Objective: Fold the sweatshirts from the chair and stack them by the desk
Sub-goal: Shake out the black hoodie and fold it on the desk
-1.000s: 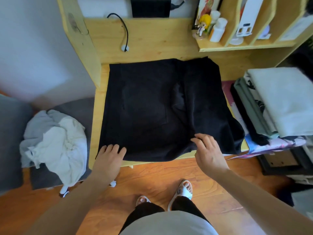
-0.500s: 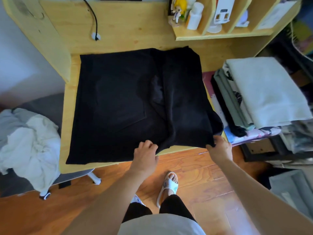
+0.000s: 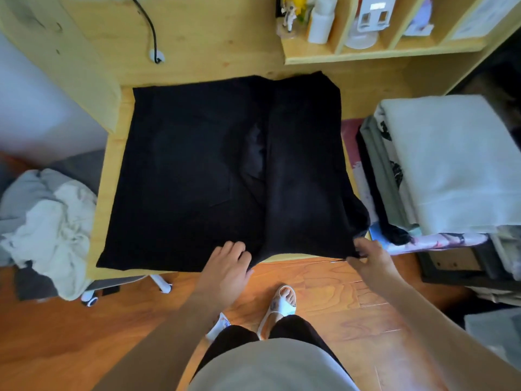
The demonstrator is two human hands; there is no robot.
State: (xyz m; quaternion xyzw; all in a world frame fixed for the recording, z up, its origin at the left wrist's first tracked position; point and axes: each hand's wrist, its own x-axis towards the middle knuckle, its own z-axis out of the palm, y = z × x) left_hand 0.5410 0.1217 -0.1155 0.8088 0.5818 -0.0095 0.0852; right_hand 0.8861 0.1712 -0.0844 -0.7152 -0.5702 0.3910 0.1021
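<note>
Black sweatshirt (image 3: 214, 176): spread flat over the wooden desk top in the middle of the frame, its right part folded inward so a long crease runs from top to bottom right of center; its near hem reaches the desk's front edge.
Desk (image 3: 110, 176): light wood; bare strips show along the left side and behind the garment, under a raised back panel.
Left hand (image 3: 225, 266): at the lower center, on the sweatshirt's near hem just left of the crease; fingers curled and close together over the cloth edge, gripping it.
Right hand (image 3: 369, 255): at the lower right of the garment, fingers and thumb pinching the near right corner of the folded layer, which lifts slightly off the desk edge.
Folded stack (image 3: 451, 165): right side of the frame, just beside the desk; several folded garments piled, a pale grey-white one on top, dark and patterned ones under it.
Unfolded clothes (image 3: 50, 230): left side of the frame, a crumpled heap of white and grey cloth.
Chair (image 3: 81, 167): grey seat under that heap; white caster legs show below the desk's front left corner.
Cable (image 3: 149, 26): black, hanging down the back panel at the upper left to a small white round fitting.
Shelf (image 3: 380, 56): upper right, wooden compartments holding a small figurine (image 3: 289, 15), a white bottle (image 3: 320, 26) and a white stand-like object.
Floor (image 3: 56, 334): orange-brown wood boards; the person's 2 feet in white slippers stand below the desk edge.
</note>
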